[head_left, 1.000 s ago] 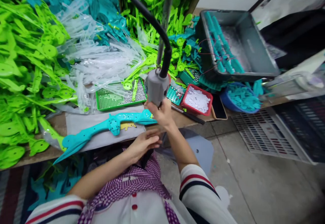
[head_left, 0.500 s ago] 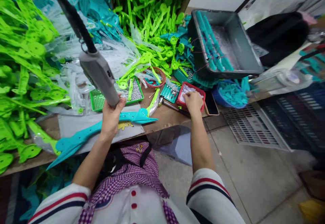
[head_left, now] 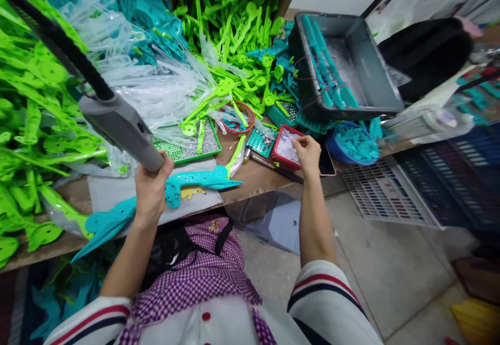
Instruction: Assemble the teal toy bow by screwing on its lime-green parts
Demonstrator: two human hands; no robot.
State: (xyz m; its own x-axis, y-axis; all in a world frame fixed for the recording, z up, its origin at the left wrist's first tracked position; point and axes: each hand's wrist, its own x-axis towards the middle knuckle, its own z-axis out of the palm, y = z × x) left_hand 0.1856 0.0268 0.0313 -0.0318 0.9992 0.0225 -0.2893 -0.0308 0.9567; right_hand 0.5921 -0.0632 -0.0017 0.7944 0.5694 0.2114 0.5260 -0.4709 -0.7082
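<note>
My left hand point(head_left: 151, 191) is wrapped round the lower end of a grey electric screwdriver point(head_left: 119, 128), which has a thick black cord running up to the left. Beneath that hand, a long turquoise plastic part point(head_left: 209, 179) lies across a white cloth point(head_left: 201, 207) with a yellow print. My right hand point(head_left: 310, 155) hovers at the right side of a red basket point(head_left: 279, 161) filled with small whitish pieces point(head_left: 287, 144). Its fingertips are pinched together; whatever is between them is too small to make out.
Green trays of small metal parts point(head_left: 209, 139) and a teal tray point(head_left: 260, 143) line the bench. A hammer point(head_left: 273, 165) and a phone point(head_left: 326, 163) flank the red basket. Lime-green parts point(head_left: 226, 27) heap up behind, near a grey bin point(head_left: 375, 74). A blue bowl point(head_left: 351, 163) sits right.
My left hand has shifted left with the screwdriver, uncovering more of the turquoise part. My right hand has drawn from inside the red basket toward its right side, fingers still pinched.
</note>
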